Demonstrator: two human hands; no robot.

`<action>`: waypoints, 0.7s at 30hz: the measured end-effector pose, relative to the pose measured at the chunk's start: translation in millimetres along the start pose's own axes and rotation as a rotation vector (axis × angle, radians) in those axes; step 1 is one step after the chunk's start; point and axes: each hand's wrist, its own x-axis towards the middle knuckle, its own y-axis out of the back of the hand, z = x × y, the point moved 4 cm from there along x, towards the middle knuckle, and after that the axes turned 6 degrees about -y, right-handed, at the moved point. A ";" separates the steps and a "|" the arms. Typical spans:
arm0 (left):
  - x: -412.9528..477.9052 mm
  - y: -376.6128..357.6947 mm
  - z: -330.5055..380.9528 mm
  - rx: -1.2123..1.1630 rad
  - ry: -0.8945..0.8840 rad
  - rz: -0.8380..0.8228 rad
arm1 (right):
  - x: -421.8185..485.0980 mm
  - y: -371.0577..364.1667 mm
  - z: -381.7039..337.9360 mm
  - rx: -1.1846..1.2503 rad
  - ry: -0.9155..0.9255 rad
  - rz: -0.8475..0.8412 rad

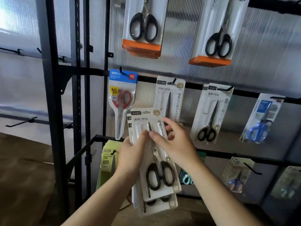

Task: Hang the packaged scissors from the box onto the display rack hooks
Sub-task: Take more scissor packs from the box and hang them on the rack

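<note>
Left hand (132,155) grips a stack of white-card black-handled scissors packs (156,160), right hand (175,144) pinches the top one. Next: slot onto that black wire hook (174,81)

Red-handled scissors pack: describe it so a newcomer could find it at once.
On the black display rack, find the middle rail. The red-handled scissors pack hangs on its leftmost hook. Blue header and red handles set it apart; neighbouring white packs hold black scissors.
</note>
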 end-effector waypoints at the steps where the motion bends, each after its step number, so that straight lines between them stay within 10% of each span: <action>1: -0.3 -1.9 1.7 -0.009 -0.003 -0.008 | -0.7 -0.4 1.6 -0.007 -0.015 -0.011; 21: 1.9 -10.9 13.5 -0.004 -0.069 0.027 | 2.6 29.8 -16.1 0.190 0.177 0.313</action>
